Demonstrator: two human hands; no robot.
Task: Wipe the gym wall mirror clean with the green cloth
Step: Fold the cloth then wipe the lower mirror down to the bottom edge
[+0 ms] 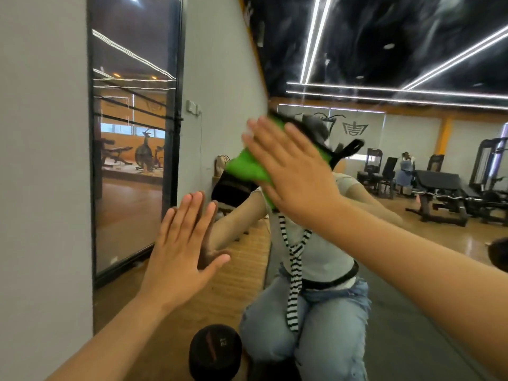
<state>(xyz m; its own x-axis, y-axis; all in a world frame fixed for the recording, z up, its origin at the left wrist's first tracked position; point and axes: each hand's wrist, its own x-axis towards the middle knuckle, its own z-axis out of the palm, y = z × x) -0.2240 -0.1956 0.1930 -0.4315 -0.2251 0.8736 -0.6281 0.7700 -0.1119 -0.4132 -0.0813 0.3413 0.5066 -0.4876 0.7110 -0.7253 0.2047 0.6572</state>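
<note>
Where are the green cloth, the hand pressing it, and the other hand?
green cloth point(247, 167): head view, its bare lower-left part.
right hand point(297, 174): head view, back of the hand.
left hand point(178, 251): head view, back of the hand.

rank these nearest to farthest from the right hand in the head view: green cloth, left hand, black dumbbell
1. green cloth, pressed under the right hand on the mirror
2. left hand, lower left, flat on the mirror
3. black dumbbell, bottom centre
</note>
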